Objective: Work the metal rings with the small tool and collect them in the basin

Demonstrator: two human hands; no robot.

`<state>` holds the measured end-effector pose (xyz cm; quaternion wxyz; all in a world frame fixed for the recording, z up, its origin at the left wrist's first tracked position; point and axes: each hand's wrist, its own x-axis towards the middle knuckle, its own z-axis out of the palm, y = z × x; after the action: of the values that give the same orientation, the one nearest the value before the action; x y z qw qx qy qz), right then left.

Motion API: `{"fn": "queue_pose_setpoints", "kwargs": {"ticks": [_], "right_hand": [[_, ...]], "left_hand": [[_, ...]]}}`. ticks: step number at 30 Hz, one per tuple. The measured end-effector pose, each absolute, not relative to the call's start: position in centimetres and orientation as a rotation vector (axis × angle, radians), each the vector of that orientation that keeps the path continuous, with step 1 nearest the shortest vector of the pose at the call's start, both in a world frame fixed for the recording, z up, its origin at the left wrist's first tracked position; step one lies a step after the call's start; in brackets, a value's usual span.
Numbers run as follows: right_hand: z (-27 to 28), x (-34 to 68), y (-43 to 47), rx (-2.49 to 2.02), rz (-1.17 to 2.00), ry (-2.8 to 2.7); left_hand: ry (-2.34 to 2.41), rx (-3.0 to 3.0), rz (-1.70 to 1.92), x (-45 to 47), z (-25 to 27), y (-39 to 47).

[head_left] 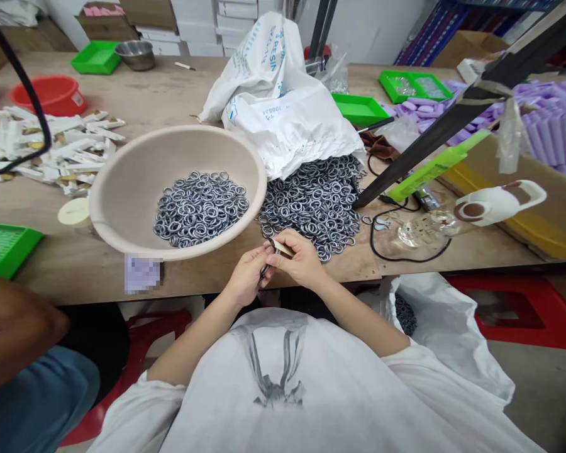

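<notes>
My left hand (248,274) is closed around a grey ring (265,270), at the table's front edge. Closed too, my right hand (304,258) grips a small tool with a pale handle (283,248); its dark end meets the ring at the left fingertips. The exact kind of tool is not clear. Just beyond the right hand spreads a pile of grey rings (316,201), spilling from a white sack (297,119). Left of the pile stands a wide beige basin (117,182) with many similar rings in it.
A dark slanted post (419,138) rises on the right, beside a clear bottle (424,229) and a black cable (405,259). White pieces (51,145) lie at the left. A co-worker's arm (19,321) is close on the left. An open white bag (443,314) hangs below right.
</notes>
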<state>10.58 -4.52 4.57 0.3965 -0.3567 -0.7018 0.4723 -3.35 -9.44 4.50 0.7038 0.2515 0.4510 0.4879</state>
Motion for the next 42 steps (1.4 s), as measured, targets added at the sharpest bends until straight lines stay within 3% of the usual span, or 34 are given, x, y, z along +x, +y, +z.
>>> {"fn": "queue_pose_setpoints", "kwargs": {"ticks": [6, 15, 22, 28, 33, 42], "right_hand": [[4.5, 10.8, -4.3, -0.889, 1.214, -1.846], [4.5, 11.2, -4.7, -1.038, 0.960, -1.879], [5.4, 12.0, -6.3, -1.118, 0.613, -2.250], [5.2, 12.3, -5.9, -1.119, 0.605, -2.328], [4.0, 12.3, -2.6, -1.517, 0.520, -2.274], [3.2, 7.7, -0.2, -1.629, 0.232, -2.698]], "left_hand": [[0.950, 0.515, 1.050, -3.3, 4.6, -9.3], [0.932, 0.493, 1.070, -2.9, 4.7, -9.5], [0.938, 0.460, 1.155, -2.8, 4.7, -9.5], [0.934, 0.482, 1.130, -2.6, 5.0, -9.8], [0.869, 0.566, 0.979, -3.1, 5.2, -11.0], [0.981, 0.401, 1.131, -5.6, 3.0, -10.8]]}}
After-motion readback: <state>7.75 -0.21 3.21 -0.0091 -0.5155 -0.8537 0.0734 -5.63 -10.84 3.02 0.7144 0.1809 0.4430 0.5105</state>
